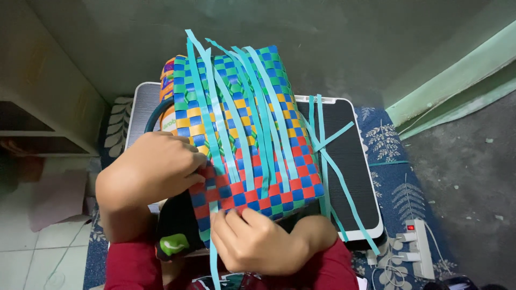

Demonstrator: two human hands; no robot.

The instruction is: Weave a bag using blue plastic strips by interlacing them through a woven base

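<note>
We have a woven basket on our lap, lying on its side over a dark tray. It is made of flat plastic strips in blue, green, yellow and red. Many loose teal strips run over it and stick out at the far end and to the right.

Our left hand rests on the left side of the basket. Its fingers are curled and pressed onto the weave, near one teal strip. Our right hand is at the near edge. Its fingers are bunched together and seem to pinch a teal strip that hangs down there, but we cannot see the tips well.

We think the basket is light and hollow. The weave looks stiff but springy, so it can bend a bit when we push. The strips look smooth and slippery, and thin, so they can slide out or fold. The best place to hold looks like the firm woven side or the near edge, not the loose strips.

A power strip lies on the blue rug to the right.
</note>
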